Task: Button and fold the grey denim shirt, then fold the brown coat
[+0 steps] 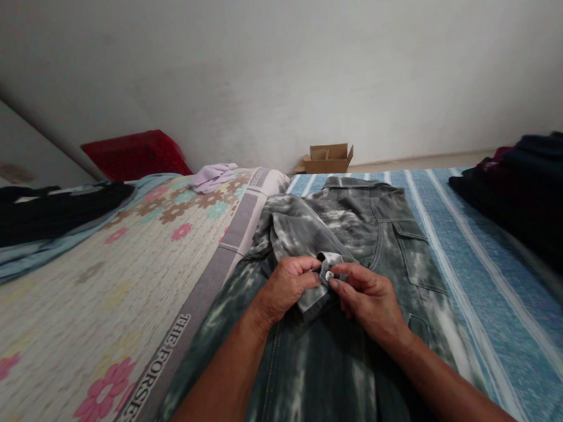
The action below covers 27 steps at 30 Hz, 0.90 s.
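Note:
A grey-green, mottled denim jacket (344, 357) lies spread out in front of me, with flapped pockets on its right side. One of its sleeves (305, 225) is folded across the front, and its cuff (329, 258) is raised between my hands. My left hand (287, 287) pinches the cuff's edge between thumb and fingers. From the other side, my right hand (366, 294) pinches the cuff beside a small pale button (329, 275). The fingertips of both hands nearly meet at the button. Whether the button sits in its hole cannot be made out.
Beneath are a floral bed cover (140, 292) and a blue striped sheet (480, 277). Dark folded clothes (532, 194) are stacked right; black clothing (62, 211) lies left. A lilac cloth (213, 176), an open cardboard box (327, 165) and a red item (134, 156) are near the wall.

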Each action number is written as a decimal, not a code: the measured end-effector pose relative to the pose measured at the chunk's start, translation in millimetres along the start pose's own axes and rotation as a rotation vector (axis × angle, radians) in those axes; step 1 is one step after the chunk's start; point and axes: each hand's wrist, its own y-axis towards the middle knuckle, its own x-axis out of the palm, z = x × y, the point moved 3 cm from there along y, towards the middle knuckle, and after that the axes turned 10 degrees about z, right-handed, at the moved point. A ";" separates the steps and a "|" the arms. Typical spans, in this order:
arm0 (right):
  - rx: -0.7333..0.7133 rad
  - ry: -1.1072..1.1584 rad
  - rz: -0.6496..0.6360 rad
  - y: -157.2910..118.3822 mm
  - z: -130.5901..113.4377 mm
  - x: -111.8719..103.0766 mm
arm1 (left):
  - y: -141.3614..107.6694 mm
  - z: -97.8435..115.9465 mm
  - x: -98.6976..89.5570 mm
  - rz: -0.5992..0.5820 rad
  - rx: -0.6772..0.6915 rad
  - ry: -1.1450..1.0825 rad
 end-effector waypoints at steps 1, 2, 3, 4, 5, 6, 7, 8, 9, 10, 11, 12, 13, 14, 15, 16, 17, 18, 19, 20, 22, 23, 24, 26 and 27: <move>-0.005 -0.001 -0.001 0.1 -0.2 0.1 | 0.2 -0.3 -0.1 -0.002 0.007 0.017; -0.013 0.002 -0.002 0.0 -0.6 0.2 | 0.4 -0.7 -0.1 -0.003 0.013 0.030; -0.020 0.008 -0.002 -0.1 -1.2 0.4 | 0.6 -1.1 -0.1 -0.006 0.017 0.038; -0.025 0.016 -0.001 -0.3 -1.7 0.5 | 0.7 -1.4 -0.1 -0.010 0.021 0.042; -0.027 0.023 0.000 -0.4 -2.1 0.6 | 0.9 -1.6 -0.1 -0.014 0.025 0.045; -0.027 0.028 0.000 -0.6 -2.4 0.6 | 0.9 -1.5 -0.1 -0.018 0.032 0.048; -0.028 0.029 -0.001 -0.7 -2.6 0.6 | 0.9 -1.4 -0.2 -0.021 0.041 0.055; -0.029 0.027 -0.004 -0.8 -2.7 0.6 | 0.9 -1.1 -0.3 -0.023 0.049 0.063; -0.030 0.023 -0.005 -0.7 -2.5 0.4 | 0.8 -0.9 -0.4 -0.023 0.055 0.069; -0.032 0.020 -0.006 -0.6 -2.2 0.2 | 0.7 -0.6 -0.5 -0.023 0.057 0.072; -0.034 0.016 -0.007 -0.4 -1.7 0.1 | 0.5 -0.4 -0.6 -0.021 0.056 0.071; -0.035 0.015 -0.006 -0.1 -1.1 -0.1 | 0.4 -0.3 -0.7 -0.018 0.053 0.068; -0.035 0.017 -0.003 0.1 -0.5 -0.3 | 0.3 -0.4 -0.8 -0.015 0.048 0.063; -0.034 0.021 0.000 0.3 -0.1 -0.5 | 0.2 -0.5 -0.8 -0.014 0.041 0.059; -0.031 0.026 0.002 0.4 0.2 -0.6 | 0.1 -0.7 -0.8 -0.013 0.035 0.056; -0.028 0.033 0.006 0.4 0.3 -0.7 | 0.0 -1.0 -0.8 -0.013 0.029 0.052; -0.025 0.039 0.011 0.4 0.1 -0.9 | 0.0 -1.3 -0.7 -0.013 0.025 0.048; -0.023 0.043 0.015 0.3 -0.3 -1.0 | -0.1 -1.6 -0.7 -0.012 0.023 0.043; -0.020 0.046 0.019 0.3 -0.8 -1.1 | -0.1 -1.9 -0.6 -0.010 0.022 0.038; -0.017 0.047 0.023 0.2 -1.4 -1.2 | -0.1 -2.2 -0.7 -0.006 0.021 0.033; -0.008 0.048 0.026 0.1 -2.4 -1.2 | 0.0 -2.8 -0.8 0.007 0.019 0.025; -0.003 0.048 0.028 0.0 -2.7 -1.2 | 0.0 -3.0 -0.9 0.014 0.018 0.022; 0.001 0.048 0.030 0.0 -2.9 -1.1 | 0.1 -3.1 -0.9 0.021 0.018 0.020; 0.007 0.050 0.037 -0.1 -3.0 -0.9 | 0.3 -3.2 -0.9 0.028 0.018 0.011; 0.010 0.050 0.040 -0.2 -3.1 -0.7 | 0.4 -3.2 -1.0 0.027 0.018 0.003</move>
